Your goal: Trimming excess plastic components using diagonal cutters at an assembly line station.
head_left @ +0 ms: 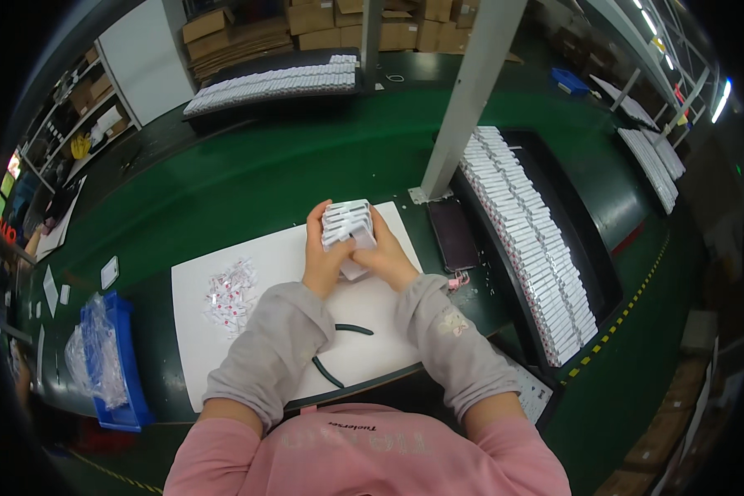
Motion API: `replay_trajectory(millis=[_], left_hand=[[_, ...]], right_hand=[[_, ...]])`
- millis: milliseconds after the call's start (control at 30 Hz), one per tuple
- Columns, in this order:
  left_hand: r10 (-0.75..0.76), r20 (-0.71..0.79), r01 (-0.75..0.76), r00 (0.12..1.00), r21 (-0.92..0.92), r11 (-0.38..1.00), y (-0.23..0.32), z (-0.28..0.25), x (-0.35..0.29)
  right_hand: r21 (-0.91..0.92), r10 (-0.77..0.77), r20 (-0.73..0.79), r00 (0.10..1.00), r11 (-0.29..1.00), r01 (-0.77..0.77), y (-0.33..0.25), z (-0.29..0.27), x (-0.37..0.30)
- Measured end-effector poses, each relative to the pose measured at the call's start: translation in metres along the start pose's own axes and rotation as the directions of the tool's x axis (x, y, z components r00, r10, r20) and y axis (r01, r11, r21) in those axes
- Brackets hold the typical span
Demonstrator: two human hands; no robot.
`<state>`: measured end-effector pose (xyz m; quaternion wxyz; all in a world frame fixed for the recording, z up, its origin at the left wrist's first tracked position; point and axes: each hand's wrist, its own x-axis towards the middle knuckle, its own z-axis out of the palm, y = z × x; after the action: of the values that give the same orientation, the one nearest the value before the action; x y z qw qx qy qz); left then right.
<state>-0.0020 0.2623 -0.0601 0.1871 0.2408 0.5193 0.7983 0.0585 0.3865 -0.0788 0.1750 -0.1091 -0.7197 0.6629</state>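
Both my hands hold a small stack of white plastic cases point(347, 220) above the white board point(285, 364). My left hand point(322, 258) wraps the stack's left side, its fingertips at the far end. On the right side, my right hand point(388, 258) grips it, with the thumbs close together at the near face. Below my wrists lie the dark green handles of a hand tool point(354, 329); my left sleeve covers part of it. A pile of small clear pieces with red parts point(230, 296) lies on the board, left of my left forearm.
At right stands a black tray point(527, 248) packed with rows of white cases, beside a dark phone point(453, 236) and a metal post point(471, 99). A blue bin point(122, 364) with clear plastic bags sits at left. Another filled tray point(273, 87) stands at the back.
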Motion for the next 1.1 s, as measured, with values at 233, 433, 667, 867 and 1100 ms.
replay_trajectory(millis=[233,433,667,867,1100], left_hand=[[0.054,0.186,-0.095,0.981,0.216,0.972,-0.01,-0.049,0.0],[-0.016,-0.02,0.012,1.0,-0.166,0.986,-0.006,-0.034,-0.012],[0.082,0.015,-0.082,0.997,0.067,0.994,-0.015,-0.028,-0.015],[0.035,-0.033,-0.031,0.999,0.129,0.991,-0.016,-0.019,-0.018],[0.087,-0.058,-0.082,0.995,0.083,0.993,-0.019,-0.016,-0.017]], right_hand=[[0.042,-0.05,0.186,0.981,0.998,0.043,0.003,0.017,0.002],[0.126,-0.165,0.104,0.981,0.98,0.152,0.002,0.035,0.002],[0.213,-0.131,0.101,0.986,0.971,0.107,0.001,0.029,0.001],[-0.313,-0.286,0.149,0.947,0.895,0.319,-0.009,0.01,0.005],[-0.802,-0.207,0.453,0.867,0.33,0.497,-0.068,0.025,0.012]])
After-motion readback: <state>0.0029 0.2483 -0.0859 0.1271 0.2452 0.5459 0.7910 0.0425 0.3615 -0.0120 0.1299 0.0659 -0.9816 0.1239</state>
